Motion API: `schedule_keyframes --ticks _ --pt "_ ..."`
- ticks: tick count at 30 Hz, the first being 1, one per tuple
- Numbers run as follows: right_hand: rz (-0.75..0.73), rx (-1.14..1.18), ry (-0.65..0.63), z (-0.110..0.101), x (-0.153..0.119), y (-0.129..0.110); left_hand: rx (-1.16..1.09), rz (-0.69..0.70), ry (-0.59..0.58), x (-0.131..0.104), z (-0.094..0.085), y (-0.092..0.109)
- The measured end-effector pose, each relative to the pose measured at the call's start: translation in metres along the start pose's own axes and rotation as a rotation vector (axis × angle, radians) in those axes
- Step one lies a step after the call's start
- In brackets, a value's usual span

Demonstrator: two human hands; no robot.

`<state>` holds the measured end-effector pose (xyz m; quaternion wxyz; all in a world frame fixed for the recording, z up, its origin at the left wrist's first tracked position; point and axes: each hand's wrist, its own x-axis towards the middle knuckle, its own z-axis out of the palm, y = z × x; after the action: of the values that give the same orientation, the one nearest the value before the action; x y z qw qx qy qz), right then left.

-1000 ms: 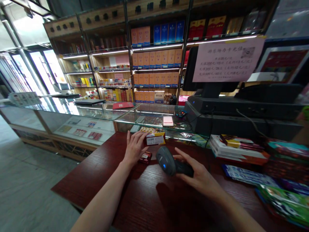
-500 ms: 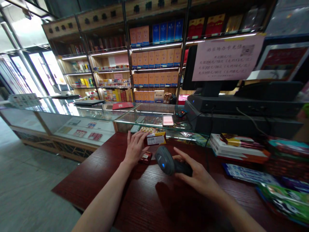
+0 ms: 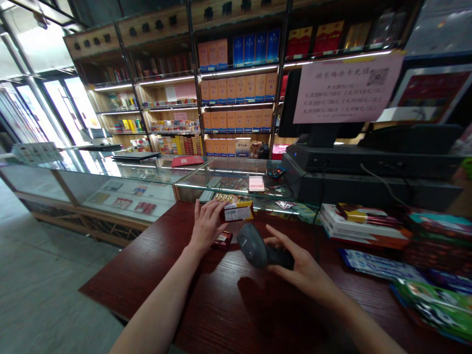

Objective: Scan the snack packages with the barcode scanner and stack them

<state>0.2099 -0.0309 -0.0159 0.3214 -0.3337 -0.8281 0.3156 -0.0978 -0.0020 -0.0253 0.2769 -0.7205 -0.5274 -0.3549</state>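
Observation:
My left hand (image 3: 207,223) grips a small box with a yellow edge and a white label (image 3: 239,213), tilted up over the wooden counter. Its label side is turned toward me. My right hand (image 3: 300,260) is closed around the handle of a dark barcode scanner (image 3: 252,246), whose head is angled toward the box. A gap separates the scanner from the box. Beneath my left fingers, a small dark red pack (image 3: 223,240) lies on the dark red wooden counter (image 3: 155,275), partly covered by the hand.
A black monitor (image 3: 289,105) with a pink paper sign (image 3: 344,91) stands on the right, above a dark cash-register base (image 3: 368,167). Stacked boxes (image 3: 361,228) and a green snack packet (image 3: 435,305) lie at the right. A glass display case (image 3: 136,172) runs along the left.
A blue light on the scanner has gone out. Both hands and the box have hardly moved.

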Motion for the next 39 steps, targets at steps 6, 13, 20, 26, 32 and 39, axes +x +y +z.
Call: schedule_keyframes --ticks 6,13,20,26,32,39 --pt "-0.027 -0.205 -0.177 0.000 -0.008 0.005 0.008 -0.005 0.019 0.000 -0.002 -0.001" --pt "-0.023 -0.298 -0.260 -0.002 -0.011 0.008 0.000 -0.003 0.044 0.000 -0.002 -0.003" --pt "0.068 -0.170 -0.213 -0.005 -0.009 0.005 -0.024 0.023 0.050 0.000 -0.004 -0.002" --pt "0.258 0.239 0.134 -0.011 0.024 0.008 -0.040 0.088 0.076 0.001 -0.006 0.004" --pt "0.517 0.444 0.180 -0.019 0.055 -0.005 -0.061 0.181 0.113 0.002 -0.007 0.015" --pt "0.638 0.514 0.126 -0.023 0.059 -0.018 -0.064 0.237 0.151 0.004 -0.006 0.024"
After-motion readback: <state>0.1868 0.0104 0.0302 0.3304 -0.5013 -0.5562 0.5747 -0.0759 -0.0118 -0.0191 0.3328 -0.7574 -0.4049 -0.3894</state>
